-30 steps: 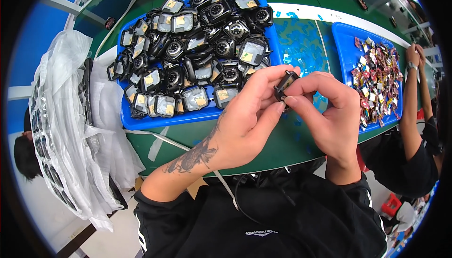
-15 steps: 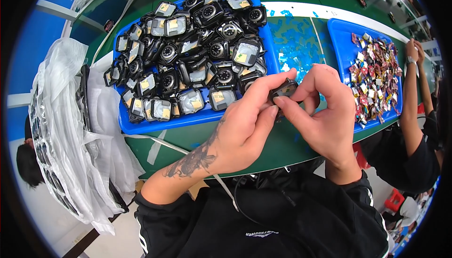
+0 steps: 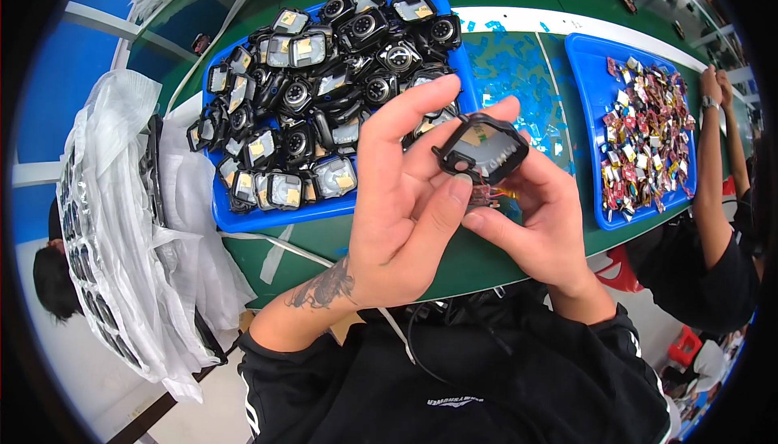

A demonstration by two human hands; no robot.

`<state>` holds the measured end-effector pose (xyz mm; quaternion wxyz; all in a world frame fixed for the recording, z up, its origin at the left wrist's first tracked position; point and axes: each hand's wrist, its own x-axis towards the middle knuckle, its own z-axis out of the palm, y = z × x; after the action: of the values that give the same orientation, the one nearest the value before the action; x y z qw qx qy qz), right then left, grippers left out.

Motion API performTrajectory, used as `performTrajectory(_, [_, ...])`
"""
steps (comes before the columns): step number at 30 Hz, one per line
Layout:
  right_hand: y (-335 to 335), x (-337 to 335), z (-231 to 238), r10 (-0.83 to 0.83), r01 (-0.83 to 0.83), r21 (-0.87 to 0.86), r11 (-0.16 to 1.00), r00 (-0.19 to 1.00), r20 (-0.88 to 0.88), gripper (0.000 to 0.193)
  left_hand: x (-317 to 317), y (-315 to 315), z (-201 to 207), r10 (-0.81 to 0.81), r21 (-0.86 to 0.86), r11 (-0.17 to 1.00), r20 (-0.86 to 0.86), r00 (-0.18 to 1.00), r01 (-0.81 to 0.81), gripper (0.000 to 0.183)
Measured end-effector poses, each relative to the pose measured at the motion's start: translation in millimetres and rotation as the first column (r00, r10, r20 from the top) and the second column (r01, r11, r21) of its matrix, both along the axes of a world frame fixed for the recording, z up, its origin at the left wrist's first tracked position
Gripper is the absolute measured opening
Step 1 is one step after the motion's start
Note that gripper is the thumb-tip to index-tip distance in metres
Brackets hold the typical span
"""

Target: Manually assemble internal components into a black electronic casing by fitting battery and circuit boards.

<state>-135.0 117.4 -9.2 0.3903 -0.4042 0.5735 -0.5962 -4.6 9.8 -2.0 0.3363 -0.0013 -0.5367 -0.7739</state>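
The left hand (image 3: 405,221) pinches the case (image 3: 491,152) at its lower left edge, red bits (image 3: 484,196) sit just below, and the right hand (image 3: 539,225) has its thumb beside them, pinching or not I can't tell.

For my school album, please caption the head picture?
Left hand holding a black watch case, right hand close, near a heaped blue tray.

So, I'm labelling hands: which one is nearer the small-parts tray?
Right. The right hand is left of the small-parts tray, apart from it; the left hand is farther left.
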Motion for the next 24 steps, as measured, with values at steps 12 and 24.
performTrajectory(12, [7.1, -6.7, 29.1, -0.317, -0.057, -0.414, 0.908, 0.552, -0.771, 0.031, 7.0, -10.0, 9.5, 0.447, -0.826, 0.53, 0.078, 0.891, -0.194, 0.045])
performTrajectory(24, [15.0, -15.0, 25.2, -0.079, 0.056, -0.113, 0.992, 0.974, -0.21, 0.014, 6.5, -10.2, 8.7, 0.505, -0.889, 0.43, 0.089, 0.859, -0.161, 0.042])
